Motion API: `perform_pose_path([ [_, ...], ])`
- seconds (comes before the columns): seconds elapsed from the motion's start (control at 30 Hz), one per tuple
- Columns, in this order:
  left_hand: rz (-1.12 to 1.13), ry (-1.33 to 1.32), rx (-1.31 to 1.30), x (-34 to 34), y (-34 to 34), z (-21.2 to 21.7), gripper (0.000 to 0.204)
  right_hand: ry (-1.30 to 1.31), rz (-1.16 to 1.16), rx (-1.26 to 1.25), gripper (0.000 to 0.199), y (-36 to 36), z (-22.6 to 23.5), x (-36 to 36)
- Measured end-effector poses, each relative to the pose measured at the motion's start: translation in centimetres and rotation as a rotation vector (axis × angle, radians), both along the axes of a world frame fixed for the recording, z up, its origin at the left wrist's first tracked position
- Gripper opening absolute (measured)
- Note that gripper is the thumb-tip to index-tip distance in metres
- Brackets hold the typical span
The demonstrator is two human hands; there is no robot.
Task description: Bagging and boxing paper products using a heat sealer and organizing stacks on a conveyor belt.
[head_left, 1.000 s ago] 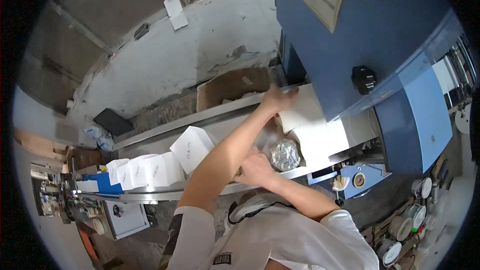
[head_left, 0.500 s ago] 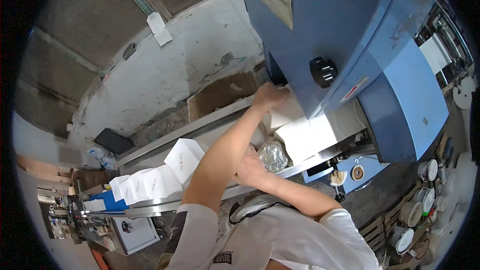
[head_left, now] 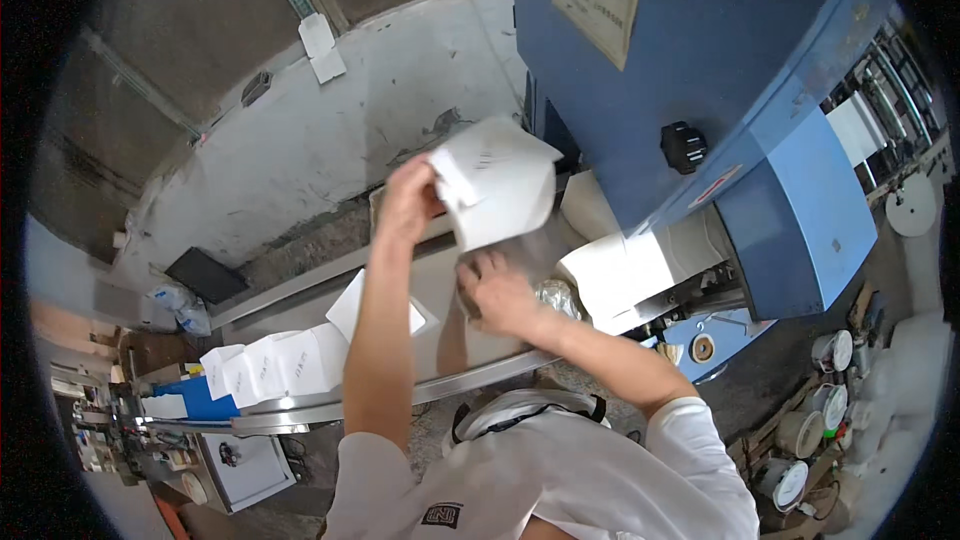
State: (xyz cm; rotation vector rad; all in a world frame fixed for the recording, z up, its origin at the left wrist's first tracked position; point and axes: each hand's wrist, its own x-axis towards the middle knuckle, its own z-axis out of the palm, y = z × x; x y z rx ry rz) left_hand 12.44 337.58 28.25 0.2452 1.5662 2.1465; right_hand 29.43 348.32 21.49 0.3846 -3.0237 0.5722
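Observation:
My left hand (head_left: 408,202) is closed on the left edge of a stack of white sheets (head_left: 500,180), lifted above the conveyor-like table (head_left: 450,285). The sheets are bent, slightly blurred and carry small print. Below them, my right hand (head_left: 495,292) has its fingers apart and bent down over the table, with nothing visible in them. Just right of that hand sits a shiny, clear, rounded object (head_left: 557,297), partly hidden by the wrist. More white paper stacks (head_left: 285,365) lean in an overlapping row at the table's left end.
A tall blue machine (head_left: 700,60) with a black knob (head_left: 684,147) stands at the right, white paper (head_left: 620,275) at its outlet. Several buckets (head_left: 800,435) stand at lower right. A white wall (head_left: 300,140) runs behind the table.
My left hand has come away from the machine, leftward, and now holds the white sheets up. My right hand has moved slightly farther from me, off the clear object's side. The view has shifted a little.

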Motion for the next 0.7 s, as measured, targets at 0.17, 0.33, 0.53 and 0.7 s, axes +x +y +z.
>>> perform_pose_path([
  [0.17, 0.160, 0.093, 0.104, 3.3, -10.0, 2.6, 0.036, -0.116, -0.158, 0.142, 0.063, 5.2, 1.4, -5.0],
  [0.33, 0.245, -0.145, 0.099, 8.5, -16.7, -1.7, 0.041, 0.011, -0.348, 0.345, 0.063, 11.5, 0.3, -5.6],
  [0.53, 0.100, -0.149, 0.234, 16.4, -19.1, -5.9, 0.045, -0.210, -0.392, -0.837, 0.062, -0.8, 4.5, 4.6],
  [0.7, -0.310, -0.259, 0.427, 20.6, -18.6, -7.7, 0.042, -0.693, -0.895, -1.853, 0.057, -8.1, 2.4, 15.3],
])
